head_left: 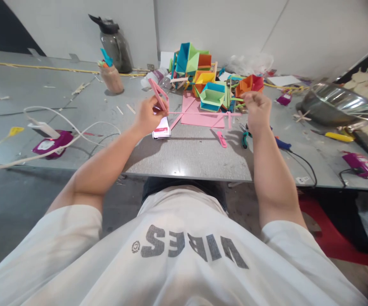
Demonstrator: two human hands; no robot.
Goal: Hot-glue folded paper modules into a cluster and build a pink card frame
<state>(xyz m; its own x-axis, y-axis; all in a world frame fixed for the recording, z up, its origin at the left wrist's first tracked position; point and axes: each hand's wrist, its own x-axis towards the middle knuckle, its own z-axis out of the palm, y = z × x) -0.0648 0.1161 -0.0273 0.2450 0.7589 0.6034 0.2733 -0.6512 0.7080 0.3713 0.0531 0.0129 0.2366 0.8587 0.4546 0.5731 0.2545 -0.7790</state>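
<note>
My left hand point(148, 117) is closed on a folded pink paper strip point(159, 94) that stands up as a narrow loop above the fingers. From that hand a thin pink length point(199, 113) runs right across the table, with a short piece hanging near its far end. My right hand point(258, 108) is pinched shut just above and beyond that end; what sits in its fingertips is too small to make out. Pink paper sheets point(203, 121) lie between the hands, and a phone point(161, 128) is under my left hand. A small pink cutter point(222, 139) lies nearer me.
Colourful folded paper boxes point(214, 95) stand behind the sheets. Teal-handled pliers point(244, 139) and a blue-handled corded tool point(282, 143) lie by my right forearm. A metal bowl point(333, 104) is at right. A jug point(115, 46), pen cup point(112, 80) and white cable point(82, 134) are at left.
</note>
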